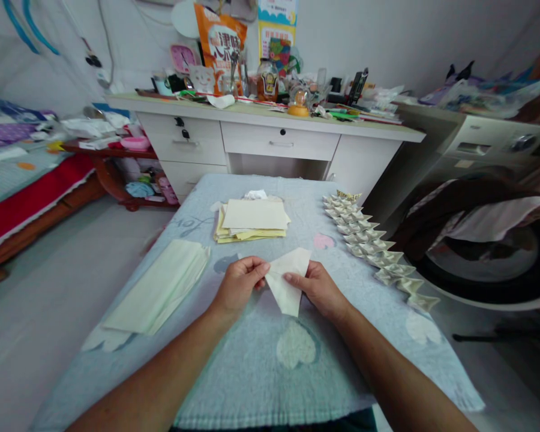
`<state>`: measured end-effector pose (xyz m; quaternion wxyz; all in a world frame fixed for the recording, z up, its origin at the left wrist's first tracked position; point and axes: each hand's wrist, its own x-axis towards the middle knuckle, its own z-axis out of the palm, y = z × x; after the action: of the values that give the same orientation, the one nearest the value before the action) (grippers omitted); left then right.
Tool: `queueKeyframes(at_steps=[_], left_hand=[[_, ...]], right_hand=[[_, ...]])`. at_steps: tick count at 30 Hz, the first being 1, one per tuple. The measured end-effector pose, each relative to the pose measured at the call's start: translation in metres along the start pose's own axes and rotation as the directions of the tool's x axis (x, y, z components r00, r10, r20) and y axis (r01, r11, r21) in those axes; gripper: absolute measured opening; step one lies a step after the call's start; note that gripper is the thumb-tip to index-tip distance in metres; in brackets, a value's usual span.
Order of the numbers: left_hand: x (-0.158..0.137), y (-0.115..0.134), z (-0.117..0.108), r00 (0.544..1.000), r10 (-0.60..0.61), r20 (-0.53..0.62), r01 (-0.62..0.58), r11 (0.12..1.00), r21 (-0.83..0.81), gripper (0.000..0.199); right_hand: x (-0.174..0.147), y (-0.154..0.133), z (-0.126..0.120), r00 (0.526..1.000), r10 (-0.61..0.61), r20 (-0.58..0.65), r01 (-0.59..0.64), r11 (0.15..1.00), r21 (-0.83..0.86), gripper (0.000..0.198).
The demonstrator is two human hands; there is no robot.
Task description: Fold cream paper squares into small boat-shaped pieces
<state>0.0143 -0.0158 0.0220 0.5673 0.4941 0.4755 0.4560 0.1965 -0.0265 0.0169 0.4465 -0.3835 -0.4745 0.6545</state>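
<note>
A partly folded sheet of pale paper (288,294) is held up between both hands, just above the cloth-covered table. My left hand (243,281) pinches its left corner between thumb and fingers. On the other side, my right hand (317,287) grips the right edge, its thumb lying on the front face and the fingers behind, mostly hidden. Beyond the hands lies a stack of cream and yellow paper (255,215). To the left rests a pile of long pale sheets (157,288). Along the right side, several folded paper pieces (371,243) stand in a nested row.
A blue cloth (252,372) with heart prints covers the table. Behind it stands a white desk (279,141) crowded with jars, bags and small items. A front-loading washing machine (490,156) with clothes in its door is at the right, a bed (27,180) at the left.
</note>
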Motion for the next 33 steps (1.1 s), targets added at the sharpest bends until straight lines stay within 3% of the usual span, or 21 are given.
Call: queueKeyframes(at_steps=[5,14,19,21,23,26,30,33], left_hand=[[-0.001,0.004,-0.001,0.999,0.033,0.001,-0.033,0.999,0.026,0.022],[-0.003,0.008,-0.003,0.992,0.07,0.101,-0.071,0.997,0.009,0.024],[-0.003,0.008,-0.001,0.996,0.071,0.059,-0.072,0.997,0.011,0.024],[-0.002,0.008,-0.002,0.997,0.06,0.051,-0.061,0.998,0.018,0.024],[0.0,0.009,-0.004,0.993,0.027,0.115,-0.031,0.999,0.034,0.025],[0.002,0.008,-0.009,0.968,-0.002,0.252,-0.019,0.996,0.082,0.026],[0.004,0.003,-0.013,0.935,-0.02,0.355,-0.067,0.971,0.232,0.023],[0.005,0.0,-0.014,0.917,-0.047,0.396,-0.082,0.95,0.303,0.021]], right_hand=[[-0.001,0.0,0.0,0.999,-0.013,0.038,0.012,1.0,0.005,0.028],[-0.001,-0.002,0.002,0.998,-0.008,-0.062,0.01,1.0,0.018,0.03],[-0.002,-0.001,0.003,1.0,-0.011,-0.026,0.011,1.0,-0.002,0.032],[-0.002,-0.002,0.001,0.999,-0.033,-0.025,0.033,0.999,-0.017,0.033],[-0.002,-0.006,-0.004,0.993,-0.089,-0.078,0.086,0.995,-0.041,0.032],[-0.003,-0.014,-0.013,0.976,-0.177,-0.124,0.16,0.978,-0.137,0.028],[-0.006,-0.021,-0.017,0.988,-0.154,-0.019,0.133,0.9,-0.414,0.027],[-0.007,-0.021,-0.014,0.974,-0.208,0.087,0.219,0.784,-0.58,0.024]])
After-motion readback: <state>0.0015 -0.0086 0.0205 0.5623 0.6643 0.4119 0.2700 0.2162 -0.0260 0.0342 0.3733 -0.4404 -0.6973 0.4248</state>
